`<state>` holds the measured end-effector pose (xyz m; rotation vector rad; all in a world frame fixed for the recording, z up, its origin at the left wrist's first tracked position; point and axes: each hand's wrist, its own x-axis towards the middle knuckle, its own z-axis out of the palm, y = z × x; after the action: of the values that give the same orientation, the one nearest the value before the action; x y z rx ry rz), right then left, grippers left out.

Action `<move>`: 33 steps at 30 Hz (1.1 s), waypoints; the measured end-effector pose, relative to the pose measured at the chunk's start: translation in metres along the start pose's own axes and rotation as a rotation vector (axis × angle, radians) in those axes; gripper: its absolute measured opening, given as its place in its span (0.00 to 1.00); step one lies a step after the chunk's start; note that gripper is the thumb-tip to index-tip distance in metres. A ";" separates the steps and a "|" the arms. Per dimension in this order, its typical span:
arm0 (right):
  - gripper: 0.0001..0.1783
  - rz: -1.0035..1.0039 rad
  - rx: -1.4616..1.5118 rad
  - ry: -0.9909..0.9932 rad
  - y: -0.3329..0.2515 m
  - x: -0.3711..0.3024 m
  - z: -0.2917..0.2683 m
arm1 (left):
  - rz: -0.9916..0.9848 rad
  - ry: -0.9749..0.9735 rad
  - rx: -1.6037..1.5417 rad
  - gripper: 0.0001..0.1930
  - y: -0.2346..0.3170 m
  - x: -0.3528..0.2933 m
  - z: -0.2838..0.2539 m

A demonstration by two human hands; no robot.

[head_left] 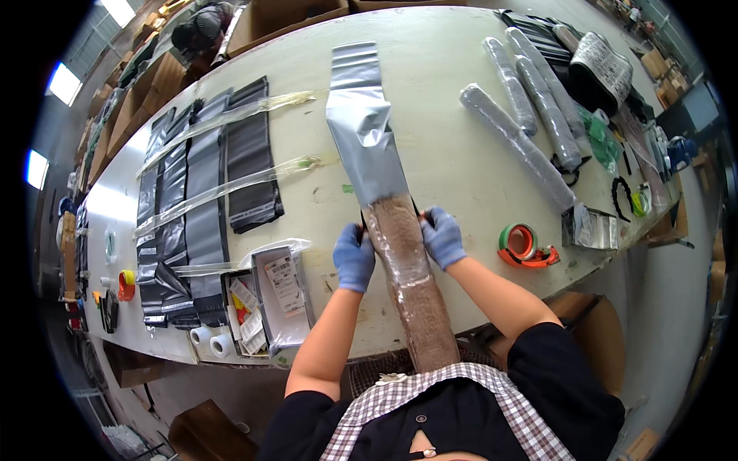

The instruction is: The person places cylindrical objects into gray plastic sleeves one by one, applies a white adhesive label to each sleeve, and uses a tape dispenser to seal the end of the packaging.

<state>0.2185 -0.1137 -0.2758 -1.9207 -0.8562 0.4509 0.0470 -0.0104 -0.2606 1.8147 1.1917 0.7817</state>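
A long brown roll (411,288) wrapped in clear plastic lies lengthwise in front of me, its near end against my checked apron. Its far end sits inside the mouth of a grey plastic mailing bag (378,165), which stretches away flat over the table. In blue gloves, my left hand (354,257) pinches the bag's left edge at the mouth, and my right hand (442,237) pinches its right edge. Dark inner film shows beside the fingers. How far the roll reaches inside the bag is hidden.
Stacks of grey and black bags (207,184) lie left under clear tape strips. Nearer stands a grey box (283,296) with labels. An orange tape dispenser (528,250) is right of my hand. Several plastic-wrapped rolls (516,142) lie at the far right, beside a green bag (598,138).
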 end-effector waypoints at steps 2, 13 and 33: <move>0.07 0.049 -0.008 -0.046 -0.003 -0.050 -0.037 | -0.033 -0.186 0.071 0.06 0.018 -0.041 -0.006; 0.10 -0.089 -0.154 -0.073 0.027 -0.158 -0.164 | -0.443 -0.484 -0.217 0.13 -0.019 -0.186 -0.016; 0.18 0.533 -0.740 0.361 0.144 -0.005 -0.378 | -0.384 -0.266 -0.510 0.40 0.025 -0.135 0.035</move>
<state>0.5043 -0.3943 -0.2209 -2.8201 -0.2611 0.0680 0.0380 -0.1518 -0.2643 1.1824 1.0086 0.5374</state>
